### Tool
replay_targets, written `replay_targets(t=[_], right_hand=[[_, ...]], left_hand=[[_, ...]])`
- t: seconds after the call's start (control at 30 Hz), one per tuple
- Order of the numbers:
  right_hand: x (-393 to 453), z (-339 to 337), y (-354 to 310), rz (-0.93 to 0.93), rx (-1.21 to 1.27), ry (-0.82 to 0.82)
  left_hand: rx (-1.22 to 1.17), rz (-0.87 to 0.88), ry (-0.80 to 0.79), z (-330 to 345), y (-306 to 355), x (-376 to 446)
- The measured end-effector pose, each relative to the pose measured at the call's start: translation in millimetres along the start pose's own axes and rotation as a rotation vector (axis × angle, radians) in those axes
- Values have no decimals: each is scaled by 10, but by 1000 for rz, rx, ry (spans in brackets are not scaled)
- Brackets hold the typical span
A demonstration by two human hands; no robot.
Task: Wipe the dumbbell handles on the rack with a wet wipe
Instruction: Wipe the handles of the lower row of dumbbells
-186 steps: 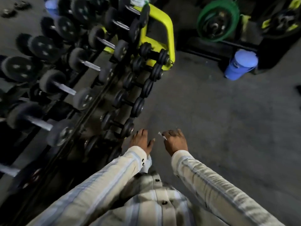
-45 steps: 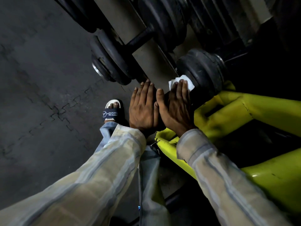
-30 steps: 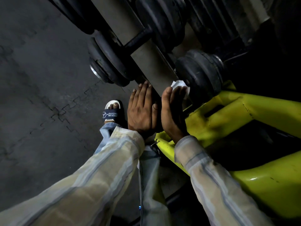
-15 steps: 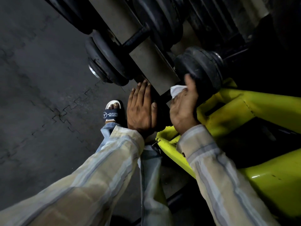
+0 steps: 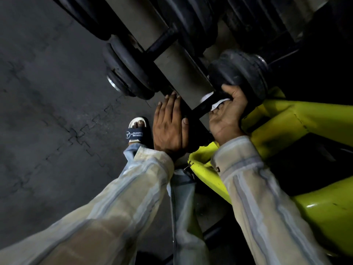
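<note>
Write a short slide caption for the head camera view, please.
Right hand wraps a white wipe around a dumbbell handle; left hand rests flat.

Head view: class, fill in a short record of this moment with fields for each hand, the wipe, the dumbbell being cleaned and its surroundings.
right hand: right hand curled round the dumbbell handle, pressing the wet wipe against it
left hand: left hand flat, fingers straight, resting on the near end of that dumbbell
wet wipe: white, crumpled, mostly hidden under the fingers
dumbbell: black, far head beside the right hand
rack: grey rail crosses above the handle; yellow frame to the right
floor: dark mats; sandalled foot beside the left hand
</note>
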State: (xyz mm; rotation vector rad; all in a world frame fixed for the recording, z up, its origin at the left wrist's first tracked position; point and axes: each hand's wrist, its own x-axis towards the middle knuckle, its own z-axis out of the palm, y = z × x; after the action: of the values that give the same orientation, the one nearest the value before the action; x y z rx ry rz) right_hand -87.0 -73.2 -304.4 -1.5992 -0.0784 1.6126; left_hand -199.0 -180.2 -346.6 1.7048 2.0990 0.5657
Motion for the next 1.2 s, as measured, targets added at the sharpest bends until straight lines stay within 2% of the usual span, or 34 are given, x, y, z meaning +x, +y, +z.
replay_targets(t=[0.2, 0.27, 0.37, 0.43, 0.6, 0.8, 0.97, 1.13, 1.2], right_hand=[[-43, -25, -37, 116, -52, -30], [-86, -4, -7, 130, -109, -21], [-146, -163, 136, 268, -256, -74], [-159, -170, 90, 274, -328, -59], [2, -112, 102, 272, -181, 13], [28, -164, 124, 284, -174, -57], [-64, -152, 160, 254, -128, 14], [-19, -320, 131, 258, 106, 68], [-1, -220, 164, 229, 95, 70]], left_hand=[[12, -3, 20, 14, -10, 15], [5, 2, 19, 18, -20, 13], [11, -2, 19, 19, -33, 18], [11, -2, 23, 16, -30, 14], [2, -5, 31, 4, -23, 19], [19, 0, 19, 1, -20, 25], [16, -5, 29, -11, 3, 25], [17, -3, 38, -11, 12, 17], [18, 4, 37, -10, 4, 18]])
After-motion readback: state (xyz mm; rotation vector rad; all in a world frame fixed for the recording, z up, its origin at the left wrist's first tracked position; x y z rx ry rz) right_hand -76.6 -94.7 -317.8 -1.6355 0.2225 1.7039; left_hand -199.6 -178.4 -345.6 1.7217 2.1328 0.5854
